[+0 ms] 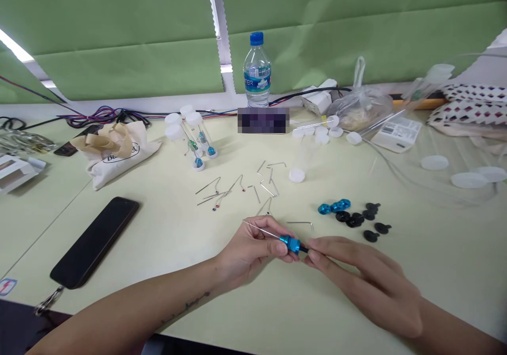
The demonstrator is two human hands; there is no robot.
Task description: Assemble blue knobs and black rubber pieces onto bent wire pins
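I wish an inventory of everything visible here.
Cylindrical metal fitting: one, blue, front centre
Similar metal fittings: about three, blue, right
Stemmed round discs: several, black, right
Thin bent metal rods: many, silver, centre
Capped plastic tubes: several, clear, back and right
Plastic water bottle: one, clear, back centre
Pixelated item: one, dark, below bottle
Flat rectangular phone: one, black, left
Soft cloth bag: one, cream, back left
Tied plastic bag: one, clear, back right
Diamond-patterned item: one, white, far right
Thin cables: several, multicoloured, along back
Small boxes: several, white, left and back
Fabric panels: several, green, behind
Flat table: one, pale, beneath
Left hand: one, bare, gripping fitting
Right hand: one, bare, at fitting's end
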